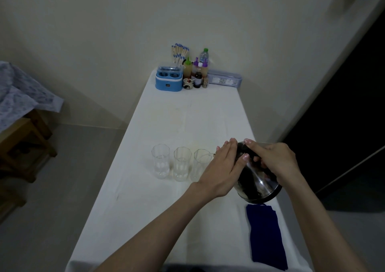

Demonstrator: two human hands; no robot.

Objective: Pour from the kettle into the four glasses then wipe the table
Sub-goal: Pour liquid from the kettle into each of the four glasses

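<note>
A shiny steel kettle (258, 185) with a black handle is lifted and tilted to the left over the white table (145, 219). My right hand (275, 161) grips its black handle from above. My left hand (223, 167) lies flat against the kettle's left side and lid, fingers straight. Three clear glasses stand upright in a row: left glass (160, 161), middle glass (181, 164), right glass (201, 163). The kettle's spout is next to the rim of the right glass. My left hand hides whatever stands behind it. A dark blue cloth (265, 236) lies flat near the table's right front.
At the far end stand a blue box (169, 81), several sauce bottles (196, 71), a bunch of sticks (179, 53) and a long clear container (225, 79). A wooden stool (25, 144) with a patterned cloth stands left of the table. A wall is behind.
</note>
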